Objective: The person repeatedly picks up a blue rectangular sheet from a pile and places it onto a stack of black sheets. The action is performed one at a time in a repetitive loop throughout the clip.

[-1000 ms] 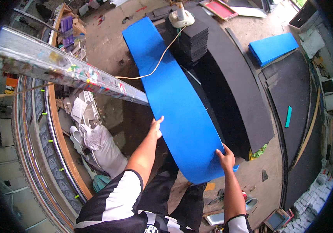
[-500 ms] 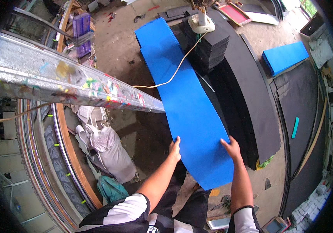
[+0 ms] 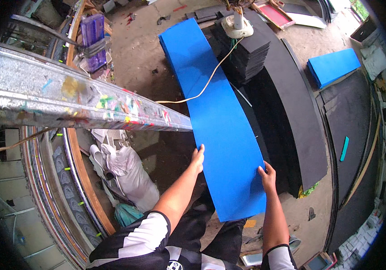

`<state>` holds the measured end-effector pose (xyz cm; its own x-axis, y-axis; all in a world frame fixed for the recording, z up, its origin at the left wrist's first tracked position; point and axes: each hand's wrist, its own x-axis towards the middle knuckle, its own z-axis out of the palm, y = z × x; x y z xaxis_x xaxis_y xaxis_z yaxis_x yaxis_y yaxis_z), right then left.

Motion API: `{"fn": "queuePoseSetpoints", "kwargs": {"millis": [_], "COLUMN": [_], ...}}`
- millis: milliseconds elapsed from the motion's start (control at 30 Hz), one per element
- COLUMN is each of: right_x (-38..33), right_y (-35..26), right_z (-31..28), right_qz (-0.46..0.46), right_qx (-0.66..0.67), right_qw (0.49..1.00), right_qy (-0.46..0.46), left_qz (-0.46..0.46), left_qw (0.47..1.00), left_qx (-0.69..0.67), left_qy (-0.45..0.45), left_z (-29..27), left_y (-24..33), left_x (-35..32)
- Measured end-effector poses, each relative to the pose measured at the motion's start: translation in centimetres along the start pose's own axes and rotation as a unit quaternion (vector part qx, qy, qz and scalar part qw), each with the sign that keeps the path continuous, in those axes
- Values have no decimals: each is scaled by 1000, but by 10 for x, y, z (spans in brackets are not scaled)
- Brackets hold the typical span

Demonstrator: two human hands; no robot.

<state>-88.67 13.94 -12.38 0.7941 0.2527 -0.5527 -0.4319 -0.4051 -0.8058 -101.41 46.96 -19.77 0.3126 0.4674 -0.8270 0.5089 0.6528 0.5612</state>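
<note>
- At far left we see a paint-spattered metal post (image 3: 76, 96) slanting inward over the concrete floor (image 3: 132, 54), with a pale sack (image 3: 134, 177) nearer us.
- Our left hand (image 3: 197, 159) looks pinched on the left edge of the blue sheet (image 3: 229, 139).
- The sheet runs down the middle, its near end just before our legs; blue layers show at its far left edge. We judge it mostly spread out, with letting go not yet done.
- Our right hand (image 3: 267, 177) seems to grip the right edge, its fingers partly hidden.
- Beside it stand black sheets (image 3: 287, 108) and a white appliance base (image 3: 238, 29) on a black pile (image 3: 251, 58).
- At far right, a blue stack (image 3: 334, 65) lies apart, near dark sheeting (image 3: 350, 121).
</note>
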Motion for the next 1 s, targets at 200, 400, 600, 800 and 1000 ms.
{"fn": "queuePoseSetpoints", "kwargs": {"millis": [200,400,600,800,1000], "right_x": [45,51,64,51,3], "right_y": [-45,-40,21,76,145], "right_z": [15,10,7,-17,-58], "right_qz": [-19,37,-32,39,151], "right_qx": [-131,-254,-225,-278,-264], "right_qw": [991,966,974,960,952], "right_qy": [2,43,7,-6,22], "left_qz": [40,-9,-49,-112,-92], "left_qw": [996,996,998,991,986], "left_qx": [-83,43,42,72,132], "left_qy": [1,82,-7,1,33], "left_z": [4,33,20,17,21], "left_y": [-54,-30,-68,-82,-99], "left_x": [2,-22,-5,-18,-13]}}
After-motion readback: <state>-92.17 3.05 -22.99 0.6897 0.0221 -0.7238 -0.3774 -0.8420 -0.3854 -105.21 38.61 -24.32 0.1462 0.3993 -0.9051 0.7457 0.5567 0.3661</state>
